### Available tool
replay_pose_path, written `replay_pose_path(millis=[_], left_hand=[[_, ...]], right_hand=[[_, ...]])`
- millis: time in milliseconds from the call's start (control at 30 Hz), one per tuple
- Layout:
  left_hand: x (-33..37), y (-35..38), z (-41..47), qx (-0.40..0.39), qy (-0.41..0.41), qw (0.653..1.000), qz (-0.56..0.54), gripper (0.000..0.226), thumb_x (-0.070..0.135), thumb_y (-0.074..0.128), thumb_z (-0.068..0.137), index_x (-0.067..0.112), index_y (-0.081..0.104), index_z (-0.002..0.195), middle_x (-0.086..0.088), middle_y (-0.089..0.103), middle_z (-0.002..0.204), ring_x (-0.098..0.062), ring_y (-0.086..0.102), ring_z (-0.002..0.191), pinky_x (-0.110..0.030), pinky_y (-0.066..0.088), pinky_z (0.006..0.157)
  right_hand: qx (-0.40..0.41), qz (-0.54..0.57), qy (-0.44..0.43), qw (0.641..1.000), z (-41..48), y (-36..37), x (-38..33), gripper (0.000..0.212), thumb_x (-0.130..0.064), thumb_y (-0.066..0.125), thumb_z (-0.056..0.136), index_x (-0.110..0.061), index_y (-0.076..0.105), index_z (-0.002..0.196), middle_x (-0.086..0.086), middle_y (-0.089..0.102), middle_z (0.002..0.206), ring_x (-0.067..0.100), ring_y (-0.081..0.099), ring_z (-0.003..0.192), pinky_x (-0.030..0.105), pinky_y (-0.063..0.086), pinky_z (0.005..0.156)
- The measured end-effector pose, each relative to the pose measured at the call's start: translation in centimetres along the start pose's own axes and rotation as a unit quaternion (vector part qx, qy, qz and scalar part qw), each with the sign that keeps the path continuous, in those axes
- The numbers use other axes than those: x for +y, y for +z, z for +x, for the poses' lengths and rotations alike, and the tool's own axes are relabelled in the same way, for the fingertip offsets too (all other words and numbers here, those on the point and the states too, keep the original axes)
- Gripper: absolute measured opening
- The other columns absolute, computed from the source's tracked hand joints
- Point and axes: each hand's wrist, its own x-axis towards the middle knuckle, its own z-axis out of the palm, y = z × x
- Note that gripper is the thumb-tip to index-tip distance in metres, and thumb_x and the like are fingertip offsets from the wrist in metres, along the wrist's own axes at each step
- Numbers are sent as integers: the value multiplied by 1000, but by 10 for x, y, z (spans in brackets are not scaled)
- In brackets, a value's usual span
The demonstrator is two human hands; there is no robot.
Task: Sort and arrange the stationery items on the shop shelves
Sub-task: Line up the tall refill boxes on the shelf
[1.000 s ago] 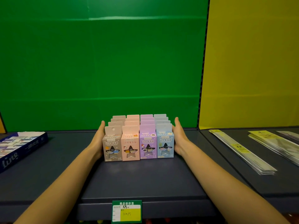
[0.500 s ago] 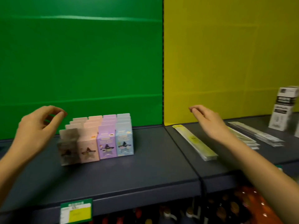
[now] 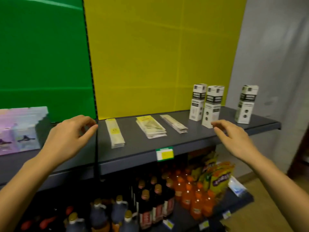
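Head view, left hand (image 3: 66,139) loosely curled, right hand (image 3: 234,139) spread, both empty

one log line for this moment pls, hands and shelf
left hand: empty, raised | right hand: empty, by tall white-and-black cartons | flat yellow-labelled clear packets: untouched on dark grey shelf

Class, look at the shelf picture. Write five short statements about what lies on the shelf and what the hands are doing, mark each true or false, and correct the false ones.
1. Three tall white boxes stand on the shelf. True.
2. The right hand grips a box. False: it is open and holds nothing.
3. Three stacks of flat packets lie before the yellow panel. True.
4. The left hand holds a packet. False: it is empty.
5. The price tag is red. False: green and yellow.
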Motion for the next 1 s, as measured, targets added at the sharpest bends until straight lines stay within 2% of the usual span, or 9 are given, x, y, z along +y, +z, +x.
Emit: replay_pose_path(millis=[133,200,300,433,600,700,767,900,1000], left_hand=[[62,35,7,-19,18,1000,-13,23,40,53,87,21,66,87,-1,69,80,-27,63,76,-34,46,61],[85,52,14,-25,24,999,-10,17,34,55,88,21,66,89,0,68,80,-21,56,72,-31,40,60],[113,75,28,-33,34,999,-10,18,35,55,88,20,65,89,1,64,78,-20,55,71,-31,41,61],[139,109,55,-52,46,997,-38,29,48,48,86,23,63,91,9,59,75,-19,60,73,-34,51,66],[171,152,94,-35,56,997,-34,21,40,53,88,24,60,99,9,57,79,-16,55,74,-31,43,64],[191,175,126,-53,55,995,-61,26,37,54,88,20,59,106,6,62,88,-17,56,78,-32,44,66],[201,194,150,-60,52,994,-74,30,38,53,88,18,58,110,1,67,102,-19,61,87,-34,49,73],[218,234,193,-70,20,993,-93,44,37,57,86,14,49,123,-4,61,123,-22,61,100,-38,50,85],[234,259,219,-102,-43,978,-174,54,29,62,84,8,41,130,-10,53,131,-25,58,106,-40,48,91]], right_hand=[[2,-20,5,1000,-5,-24,56,31,-29,45,94,-20,54,123,3,60,123,23,54,115,41,46,91],[1,-26,11,1000,-4,-33,80,31,-30,47,93,-21,54,122,1,60,123,22,54,115,42,47,91],[-1,-38,25,999,3,-42,113,32,-30,49,92,-20,54,122,1,59,125,21,54,116,39,47,90],[-1,-34,40,999,20,-45,154,33,-29,50,92,-18,54,122,4,59,125,22,53,116,37,45,90],[-4,-19,50,999,59,-43,203,34,-26,52,91,-15,53,124,4,58,125,20,53,115,34,43,92],[-4,-9,68,998,93,-42,228,38,-26,53,91,-15,50,126,5,55,130,21,53,117,38,44,95],[-8,-20,82,996,119,-41,246,44,-30,54,90,-14,46,131,4,52,134,22,50,120,42,45,97],[-11,8,104,994,167,-31,277,65,-35,60,85,-10,34,139,9,44,142,27,46,126,48,41,101],[-34,80,120,989,191,-18,293,82,-32,69,79,-9,24,143,12,36,147,28,41,131,49,38,105]])
